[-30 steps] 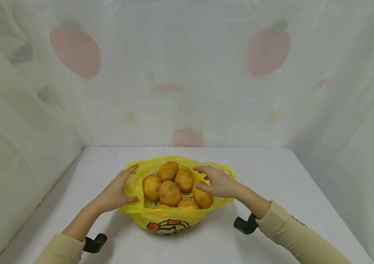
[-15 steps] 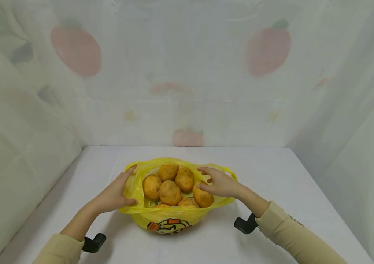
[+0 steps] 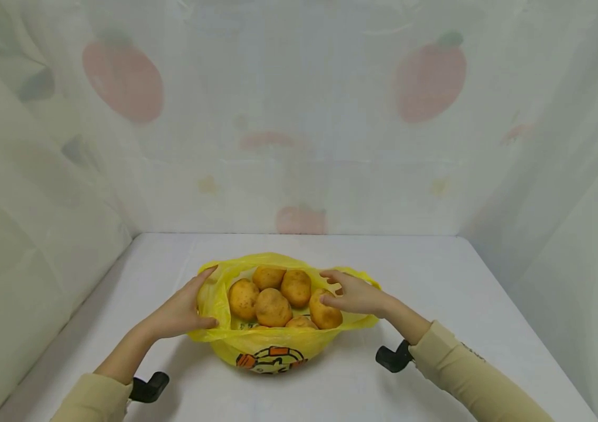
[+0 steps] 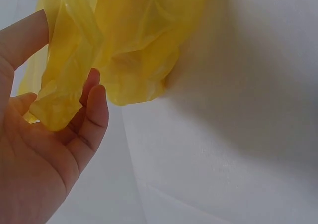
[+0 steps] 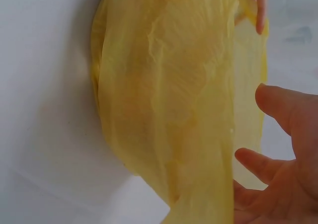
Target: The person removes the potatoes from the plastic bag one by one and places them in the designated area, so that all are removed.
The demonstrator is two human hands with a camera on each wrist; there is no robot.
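Holding bag (image 3: 272,343) mouth wide: left hand (image 3: 180,313) cups left rim, thumb and fingers curled on plastic fold, keeping that side up. Right hand (image 3: 354,295) rests on right rim, fingers relaxed, spread, touching nearest potato (image 3: 326,315); pins edge down so opening stays clear. Bag sits mid-table (image 3: 436,293), potatoes heaped inside. Curtain (image 3: 299,117) behind.
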